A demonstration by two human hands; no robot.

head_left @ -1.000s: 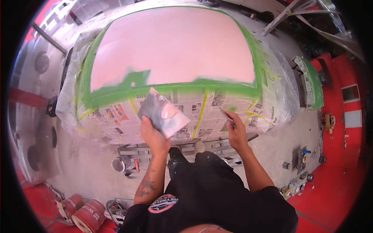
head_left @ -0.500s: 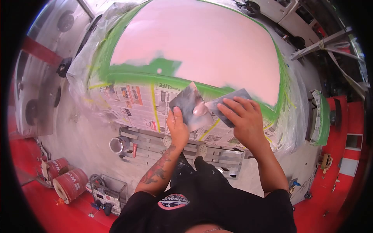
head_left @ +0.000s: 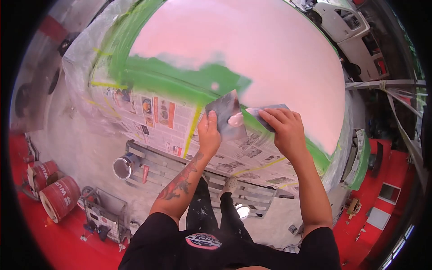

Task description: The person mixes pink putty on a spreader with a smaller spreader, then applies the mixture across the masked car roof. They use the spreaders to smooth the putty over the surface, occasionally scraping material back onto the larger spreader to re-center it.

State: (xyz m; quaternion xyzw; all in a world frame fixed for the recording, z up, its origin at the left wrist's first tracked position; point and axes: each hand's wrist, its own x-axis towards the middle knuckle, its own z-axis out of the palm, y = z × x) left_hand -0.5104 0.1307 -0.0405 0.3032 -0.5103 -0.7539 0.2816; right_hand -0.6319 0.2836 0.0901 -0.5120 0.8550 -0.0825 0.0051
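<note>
My left hand [head_left: 209,135] is closed on a flat grey putty board [head_left: 225,108], thumb on its face. A lump of pink putty [head_left: 235,119] sits near the board's right edge. In my closed right hand [head_left: 287,132] is a flat grey putty spreader [head_left: 261,118], its left corner smeared with pink. A small gap separates spreader and board. Both are above the near edge of a large pale pink panel [head_left: 252,40], which has green patches [head_left: 180,78] along its border.
Newspaper masking [head_left: 157,117] and clear plastic sheeting [head_left: 83,67] hang around the panel. Below stands a slatted grey platform [head_left: 157,164] bearing an open can [head_left: 122,167] and a small red object [head_left: 145,173]. Red drums [head_left: 60,198] and a wire crate [head_left: 105,216] stand lower left.
The spreader has come away from the putty lump, moving right of the board. The putty lump looks more compact. My viewpoint has turned and shifted, so the panel appears rotated.
</note>
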